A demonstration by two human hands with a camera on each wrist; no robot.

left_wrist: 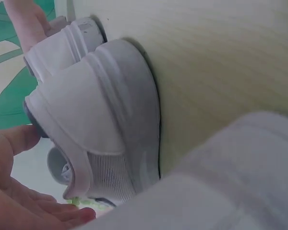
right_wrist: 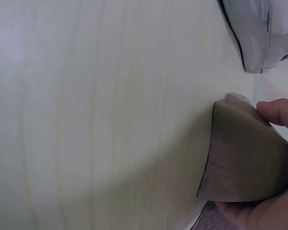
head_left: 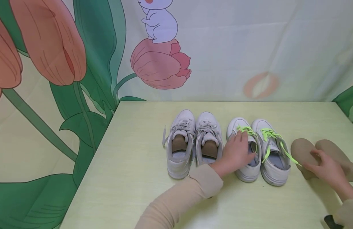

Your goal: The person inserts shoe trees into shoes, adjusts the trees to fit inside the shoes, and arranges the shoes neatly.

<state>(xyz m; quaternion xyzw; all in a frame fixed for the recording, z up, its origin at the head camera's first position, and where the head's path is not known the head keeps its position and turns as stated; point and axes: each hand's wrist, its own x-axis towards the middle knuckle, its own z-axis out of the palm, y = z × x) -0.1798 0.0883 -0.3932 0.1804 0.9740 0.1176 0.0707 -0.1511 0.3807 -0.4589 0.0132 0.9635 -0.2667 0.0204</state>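
Head view: we are finding the left brown shoe point(head_left: 303, 150) on the right of the table point(head_left: 116, 190), its long axis running toward the backdrop point(head_left: 222, 63); the right hand point(head_left: 329, 168) is lying nearer, at its heel end, the left hand point(head_left: 235, 153) over a green-laced shoe point(head_left: 247, 175). Left wrist: we are seeing thumb and fingers apart. Right wrist: thumb and fingers are gripping the heel.

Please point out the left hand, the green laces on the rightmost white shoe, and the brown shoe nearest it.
Left hand point(head_left: 236, 153): head view, back of the hand.
Green laces point(head_left: 269, 133): head view, on the crossed part.
Brown shoe point(head_left: 301, 149): head view, rounded far end.
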